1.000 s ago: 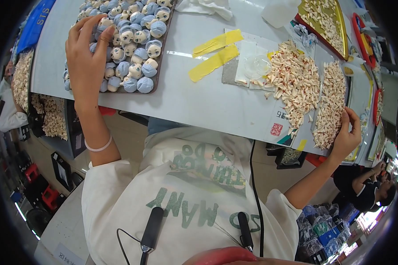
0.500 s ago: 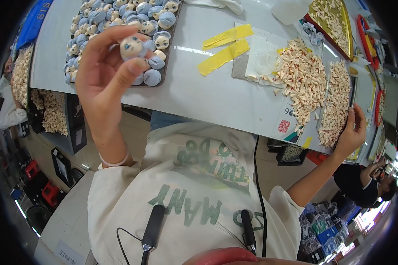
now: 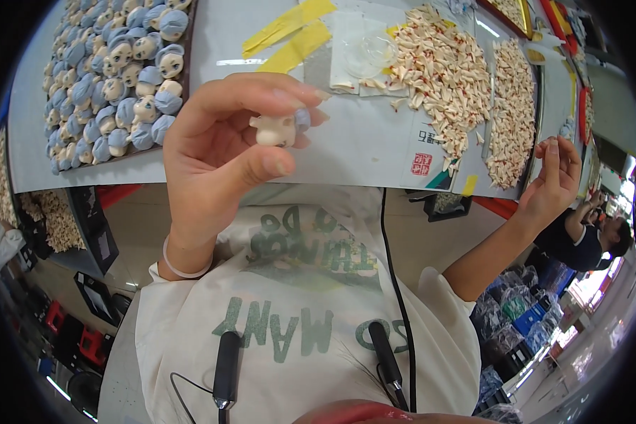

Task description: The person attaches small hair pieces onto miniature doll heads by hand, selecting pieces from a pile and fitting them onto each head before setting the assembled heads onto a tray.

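My left hand (image 3: pixel 208 145) is raised over the near part of the table, its thumb and fingers closed around a small doll head (image 3: pixel 274 133). Cream-coloured moulding and a bit of blue hair show between the fingertips; the painted eyes are mostly turned out of sight. Off to the right, my right hand (image 3: pixel 555 177) is lifted beside a long heap of small cream pieces (image 3: pixel 512 106), fingertips pinched together. Whatever lies in that pinch is too small to make out. To the left, a dark-rimmed tray (image 3: pixel 188 63) holds many blue-haired doll heads.
A second heap of pointed cream pieces with red marks (image 3: pixel 442 78) spreads right of centre, beside a clear round dish (image 3: pixel 369 55). Yellow tape strips (image 3: pixel 293 46) cross the tabletop. Below the table's left end stands a dark bin (image 3: pixel 92 219) of similar pieces. Another person (image 3: pixel 579 237) is far right.
My left hand has moved right, away from the tray, and the doll head in it has turned. My right hand has lifted from the cream pieces' edge and pinched its fingers. The view has shifted.
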{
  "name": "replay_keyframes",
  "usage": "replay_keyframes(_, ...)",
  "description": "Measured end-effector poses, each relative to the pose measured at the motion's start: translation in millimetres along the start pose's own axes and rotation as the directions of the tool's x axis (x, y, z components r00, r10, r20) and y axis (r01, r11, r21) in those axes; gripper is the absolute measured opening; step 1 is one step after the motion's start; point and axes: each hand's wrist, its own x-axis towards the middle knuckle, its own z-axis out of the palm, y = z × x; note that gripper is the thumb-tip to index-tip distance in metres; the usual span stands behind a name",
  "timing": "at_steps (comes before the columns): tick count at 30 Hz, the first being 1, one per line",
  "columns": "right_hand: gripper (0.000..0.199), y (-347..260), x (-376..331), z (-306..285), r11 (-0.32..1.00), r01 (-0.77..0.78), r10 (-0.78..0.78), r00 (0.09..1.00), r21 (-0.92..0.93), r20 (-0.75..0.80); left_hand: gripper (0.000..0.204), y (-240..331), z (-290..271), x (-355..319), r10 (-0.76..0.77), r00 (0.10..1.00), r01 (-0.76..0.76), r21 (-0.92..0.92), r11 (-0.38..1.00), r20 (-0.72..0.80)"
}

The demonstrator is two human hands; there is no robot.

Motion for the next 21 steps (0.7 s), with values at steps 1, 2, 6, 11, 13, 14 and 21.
replay_keyframes(1,0.019,-0.2,-3.2,-3.1,0.996,-0.004,-0.001,0.998,0.093,0.056,0.032,-0.5,2.2,0.1,-0.041,0.999,0.042,0.033,0.999,-0.029)
replay_keyframes(2,0.021,-0.8,-6.2,-5.4,0.983,-0.013,-0.008,0.994,0.186,0.112,0.032,-1.3,5.0,1.1,-0.045,0.999,0.046,0.025,0.999,-0.027)
replay_keyframes(6,0.025,-8.7,-20.1,-1.2,0.945,-0.063,0.012,0.987,0.322,0.158,0.039,-3.2,8.8,5.1,-0.106,0.991,0.114,0.115,0.987,-0.077)
replay_keyframes(11,0.026,-17.3,-27.2,13.1,0.961,-0.047,-0.015,0.975,0.274,0.221,0.047,-1.4,13.9,7.6,-0.129,0.973,0.156,0.136,0.978,-0.192)
replay_keyframes(13,0.025,-16.5,-25.8,20.4,0.960,-0.036,-0.028,0.975,0.277,0.221,0.049,-3.5,11.6,8.2,-0.128,0.982,0.148,0.147,0.978,-0.139)
replay_keyframes(14,0.023,-15.9,-24.7,25.0,0.958,-0.023,-0.043,0.974,0.285,0.221,0.049,-5.4,10.9,7.9,-0.131,0.982,0.150,0.140,0.979,-0.138)
replay_keyframes(21,0.015,-43.6,-17.0,93.9,0.949,0.048,-0.160,0.924,0.310,0.348,0.043,-8.8,12.9,8.5,-0.158,0.981,0.171,0.120,0.978,-0.115)
